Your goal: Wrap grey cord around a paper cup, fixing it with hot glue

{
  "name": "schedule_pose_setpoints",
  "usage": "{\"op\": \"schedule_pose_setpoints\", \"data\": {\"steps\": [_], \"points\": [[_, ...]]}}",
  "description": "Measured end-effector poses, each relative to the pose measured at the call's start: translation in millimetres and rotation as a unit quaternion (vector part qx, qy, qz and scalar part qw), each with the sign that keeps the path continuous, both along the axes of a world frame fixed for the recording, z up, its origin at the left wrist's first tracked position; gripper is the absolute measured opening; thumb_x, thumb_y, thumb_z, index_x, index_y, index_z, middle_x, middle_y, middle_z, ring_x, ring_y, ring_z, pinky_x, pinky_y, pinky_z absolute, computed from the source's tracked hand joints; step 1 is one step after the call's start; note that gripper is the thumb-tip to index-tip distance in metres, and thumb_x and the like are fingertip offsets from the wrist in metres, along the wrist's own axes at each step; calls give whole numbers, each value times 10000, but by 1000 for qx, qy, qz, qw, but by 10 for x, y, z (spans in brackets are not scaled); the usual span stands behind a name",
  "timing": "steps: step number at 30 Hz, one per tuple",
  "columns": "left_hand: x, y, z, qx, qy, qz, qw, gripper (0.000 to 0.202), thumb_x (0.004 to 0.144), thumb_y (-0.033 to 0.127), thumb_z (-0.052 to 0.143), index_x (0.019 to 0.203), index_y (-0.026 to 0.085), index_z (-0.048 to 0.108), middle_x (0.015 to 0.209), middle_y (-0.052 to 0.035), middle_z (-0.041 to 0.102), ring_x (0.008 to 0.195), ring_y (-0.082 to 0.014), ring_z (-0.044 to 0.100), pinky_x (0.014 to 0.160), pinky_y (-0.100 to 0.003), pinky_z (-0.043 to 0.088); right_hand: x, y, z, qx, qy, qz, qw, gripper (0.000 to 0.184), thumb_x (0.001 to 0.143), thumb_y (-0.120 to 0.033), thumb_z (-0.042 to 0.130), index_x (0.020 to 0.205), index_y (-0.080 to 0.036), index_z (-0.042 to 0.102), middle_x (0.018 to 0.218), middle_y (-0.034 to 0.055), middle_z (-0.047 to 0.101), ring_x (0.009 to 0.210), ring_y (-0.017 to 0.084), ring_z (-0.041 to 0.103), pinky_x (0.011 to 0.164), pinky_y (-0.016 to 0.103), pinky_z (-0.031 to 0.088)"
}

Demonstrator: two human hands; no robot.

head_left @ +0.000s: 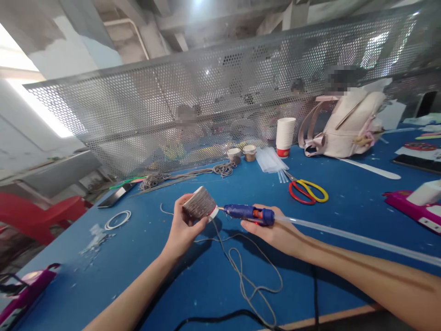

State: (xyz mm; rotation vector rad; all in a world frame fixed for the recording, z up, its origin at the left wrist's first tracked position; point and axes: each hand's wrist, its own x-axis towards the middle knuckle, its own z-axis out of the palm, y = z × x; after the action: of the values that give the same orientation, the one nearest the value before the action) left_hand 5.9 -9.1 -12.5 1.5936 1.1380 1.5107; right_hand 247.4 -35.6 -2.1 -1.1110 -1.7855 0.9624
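Note:
My left hand (186,225) is closed around a paper cup (200,203) tilted on its side, most of its wall wound with grey cord. Near one end of the cup a white and red band stays uncovered. In my right hand (272,232) is a blue glue gun (246,213), its nozzle at the uncovered band; whether it touches cannot be made out. A long clear glue stick (344,240) sticks out of the gun's back. Loose grey cord (241,271) runs down from the cup and lies in loops on the blue table (144,285).
Red-and-yellow-handled scissors (308,191), stacked paper cups (285,137), two cord-wrapped cups (249,153) and a pale backpack (347,124) stand or lie farther back. Cord bundles (155,180) lie before the perforated metal screen (165,105). A black cable (220,317) crosses the front edge.

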Motion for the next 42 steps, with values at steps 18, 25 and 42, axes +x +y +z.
{"op": "schedule_pose_setpoints", "data": {"steps": [18,25,42], "points": [[-19,39,-42,-13,36,16,999,596,611,298,769,1124,252,469,989,-37,618,864,-207,662,829,-403,551,-191,1231,-80,-17,-177,-111,978,199,774,-390,647,832,-202,678,856,46,705,847,240,649,691,288,450],[-41,43,-71,1,36,17,999,567,632,299,761,1127,257,486,1043,-55,609,862,-208,675,804,-402,573,-23,1070,-152,9,-222,-149,964,405,728,-511,699,984,-198,664,1094,108,670,1046,296,603,851,363,432],[202,-88,123,30,100,28,994,588,623,268,752,1138,256,468,1223,-64,474,1048,-205,579,914,-393,523,-553,204,18,-283,305,80,906,254,622,-99,664,853,-173,590,831,6,651,825,135,631,796,259,477]]}}
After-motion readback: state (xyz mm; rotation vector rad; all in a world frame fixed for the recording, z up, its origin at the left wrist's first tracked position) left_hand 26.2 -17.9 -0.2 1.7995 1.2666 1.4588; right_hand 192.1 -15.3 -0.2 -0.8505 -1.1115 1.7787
